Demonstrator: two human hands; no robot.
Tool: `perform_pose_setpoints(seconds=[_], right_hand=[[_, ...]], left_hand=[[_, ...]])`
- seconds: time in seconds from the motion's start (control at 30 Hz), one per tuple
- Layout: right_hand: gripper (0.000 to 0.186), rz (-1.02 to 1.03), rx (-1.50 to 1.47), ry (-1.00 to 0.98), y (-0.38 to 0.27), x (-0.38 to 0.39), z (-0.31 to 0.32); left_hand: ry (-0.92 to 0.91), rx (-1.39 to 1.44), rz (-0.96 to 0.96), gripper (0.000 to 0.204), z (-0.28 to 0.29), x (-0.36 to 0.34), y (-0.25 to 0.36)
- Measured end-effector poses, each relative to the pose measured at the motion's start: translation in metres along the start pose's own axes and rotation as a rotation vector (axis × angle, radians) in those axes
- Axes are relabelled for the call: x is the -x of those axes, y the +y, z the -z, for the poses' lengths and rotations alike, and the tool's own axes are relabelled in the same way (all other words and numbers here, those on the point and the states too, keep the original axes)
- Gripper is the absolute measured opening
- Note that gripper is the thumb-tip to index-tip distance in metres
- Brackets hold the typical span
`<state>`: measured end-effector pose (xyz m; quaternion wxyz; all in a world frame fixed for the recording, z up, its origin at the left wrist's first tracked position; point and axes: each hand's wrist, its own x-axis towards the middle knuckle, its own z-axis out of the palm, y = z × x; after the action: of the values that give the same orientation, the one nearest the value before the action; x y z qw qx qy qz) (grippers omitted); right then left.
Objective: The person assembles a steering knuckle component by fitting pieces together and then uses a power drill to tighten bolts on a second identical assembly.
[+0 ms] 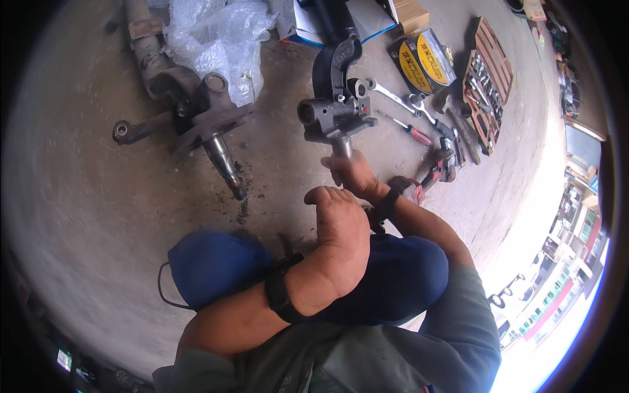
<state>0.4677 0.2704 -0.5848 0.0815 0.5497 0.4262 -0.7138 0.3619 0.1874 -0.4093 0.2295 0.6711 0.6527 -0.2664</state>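
Note:
A black steering knuckle is joined to a dark axle beam at the upper middle. Around the knuckle's bare metal spindle my right hand is closed. Just nearer to me, my left hand is bent at the wrist above my knees. Its fingers curl away from view, so whether they hold anything is hidden. To the left lies an older, greasy axle end with its worn spindle pointing toward me. Dark dirt crumbs are scattered by that spindle's tip.
Clear bubble wrap lies beside the old axle. At the right are wrenches, a screwdriver, a hammer, a red cordless power tool, a yellow-black box and an open brown socket case.

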Motion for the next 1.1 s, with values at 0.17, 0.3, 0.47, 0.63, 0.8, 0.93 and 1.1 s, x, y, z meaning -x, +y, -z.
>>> perform_pose_setpoints(seconds=[0.17, 0.3, 0.47, 0.63, 0.8, 0.93, 1.1], right_hand=[[0.030, 0.066, 0.002, 0.211, -0.006, 0.012, -0.021], [0.034, 0.290, 0.191, 0.248, 0.026, -0.007, -0.014], [0.039, 0.139, 0.175, 0.291, 0.006, 0.006, -0.013], [0.040, 0.151, 0.146, 0.270, 0.004, 0.008, -0.018], [0.030, 0.226, 0.107, 0.270, 0.015, 0.004, -0.018], [0.037, 0.253, 0.089, 0.304, 0.014, 0.004, -0.019], [0.036, 0.277, 0.056, 0.310, 0.017, 0.005, -0.018]], left_hand=[[0.048, 0.058, -0.009, 0.017, -0.010, 0.012, 0.001], [0.162, 0.467, 0.139, 0.038, -0.014, -0.010, -0.022], [0.184, 0.944, 0.436, 0.057, -0.040, -0.063, -0.065], [-0.012, 1.940, 0.370, 0.076, -0.058, -0.088, -0.069], [0.041, 2.070, 0.272, 0.051, -0.061, -0.108, -0.041], [0.100, 2.132, 0.404, 0.037, -0.060, -0.109, -0.035], [0.159, 2.136, 0.381, 0.032, -0.058, -0.110, -0.030]])
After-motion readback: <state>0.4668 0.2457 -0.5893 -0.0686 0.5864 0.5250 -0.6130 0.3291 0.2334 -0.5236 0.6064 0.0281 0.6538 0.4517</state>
